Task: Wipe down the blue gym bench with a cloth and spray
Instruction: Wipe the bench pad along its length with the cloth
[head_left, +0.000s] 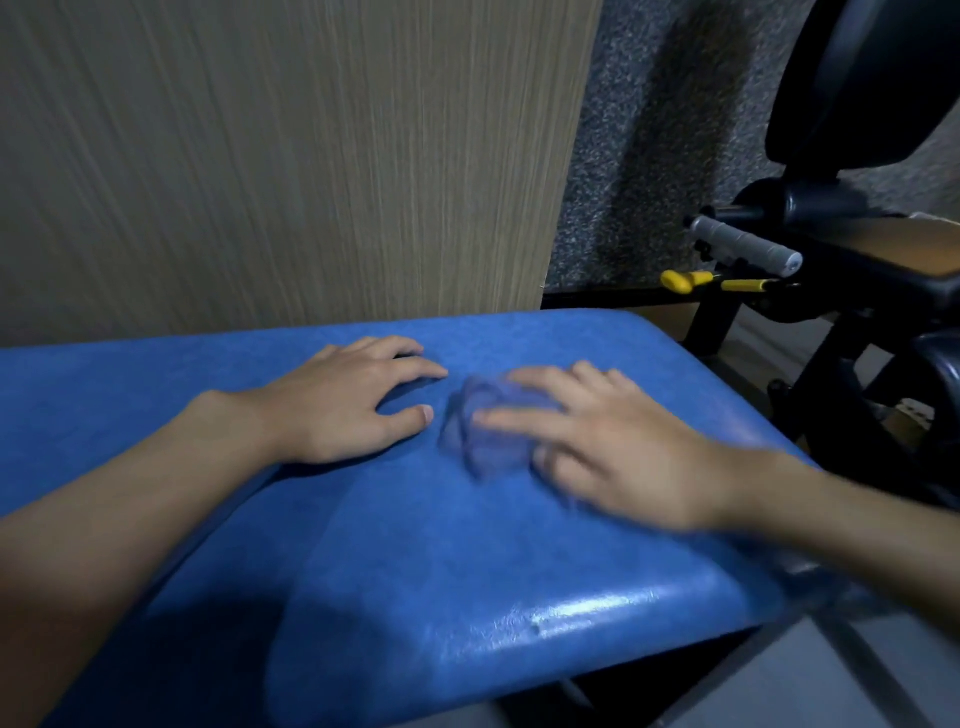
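Note:
The blue padded gym bench (405, 561) fills the lower part of the head view, its end at the right. My left hand (348, 400) lies flat on the pad with fingers spread and nothing in it. My right hand (613, 452) presses a bluish cloth (478, 421) against the bench top just right of the left hand. The cloth and right hand are motion-blurred. No spray bottle is in view.
A wood-grain panel (285, 156) stands right behind the bench. At the right is a black exercise machine (857, 270) with a grey handle (743, 244) and a yellow lever (696, 280), close to the bench end. Grey carpeted wall (660, 130) behind it.

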